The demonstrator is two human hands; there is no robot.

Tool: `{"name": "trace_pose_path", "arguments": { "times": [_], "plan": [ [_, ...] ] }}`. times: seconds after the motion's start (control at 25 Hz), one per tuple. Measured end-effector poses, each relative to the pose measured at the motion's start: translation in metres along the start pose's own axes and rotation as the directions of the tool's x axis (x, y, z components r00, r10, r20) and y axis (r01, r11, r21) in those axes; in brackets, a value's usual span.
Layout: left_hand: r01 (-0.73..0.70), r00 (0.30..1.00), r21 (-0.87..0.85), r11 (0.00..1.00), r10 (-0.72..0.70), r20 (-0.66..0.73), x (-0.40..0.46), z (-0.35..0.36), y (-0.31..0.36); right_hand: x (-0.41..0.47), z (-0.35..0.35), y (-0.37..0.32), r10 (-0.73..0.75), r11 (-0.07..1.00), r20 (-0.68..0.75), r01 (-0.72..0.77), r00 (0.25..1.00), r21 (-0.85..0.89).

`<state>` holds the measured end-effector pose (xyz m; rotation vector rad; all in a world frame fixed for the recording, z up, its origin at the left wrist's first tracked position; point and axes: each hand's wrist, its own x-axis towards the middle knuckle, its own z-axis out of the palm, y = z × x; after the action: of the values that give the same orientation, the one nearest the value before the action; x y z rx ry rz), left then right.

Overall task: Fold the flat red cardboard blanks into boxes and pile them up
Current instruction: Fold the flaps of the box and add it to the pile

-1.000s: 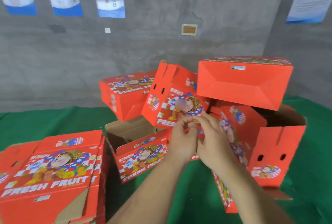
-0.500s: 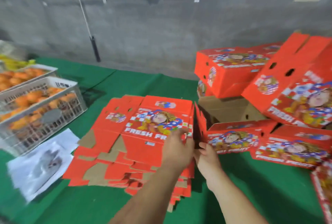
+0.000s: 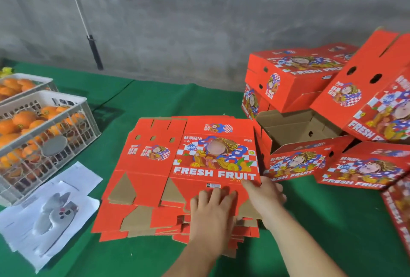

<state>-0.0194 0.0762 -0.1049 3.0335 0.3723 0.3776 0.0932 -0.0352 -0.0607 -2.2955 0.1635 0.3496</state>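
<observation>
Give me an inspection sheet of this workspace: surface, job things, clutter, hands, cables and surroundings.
Surface: green cloth covering the table.
Job things: stack of flat blanks in the middle; folded boxes piled at right, one open box beside the stack.
Clutter: two crates of oranges at left; white papers in front of them.
Hands: left hand rests flat on the top blank; right hand takes the blank's right near corner.
Cables: nothing seen.
Surroundings: grey concrete wall; a pole leaning on it.
</observation>
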Motion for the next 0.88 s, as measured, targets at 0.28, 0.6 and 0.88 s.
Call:
{"name": "trace_pose_path", "arguments": {
  "times": [0.28,0.6,0.88],
  "plan": [
    [-0.01,0.946,-0.293,0.956,-0.086,-0.313,-0.018,-0.006,0.046,-0.016,-0.068,0.005,-0.177,0.883,0.09,0.117,0.98,0.455],
    [0.37,0.859,-0.659,0.655,-0.511,-0.024,-0.008,-0.032,0.025,-0.044,-0.176,0.116,-0.167,0.603,-0.072,0.16,0.983,0.782],
    [0.299,0.851,-0.943,0.144,-0.488,0.195,-0.012,-0.039,0.069,-0.063,-0.256,0.208,-0.118,0.598,-0.191,0.224,0.974,0.769]
  ]
}}
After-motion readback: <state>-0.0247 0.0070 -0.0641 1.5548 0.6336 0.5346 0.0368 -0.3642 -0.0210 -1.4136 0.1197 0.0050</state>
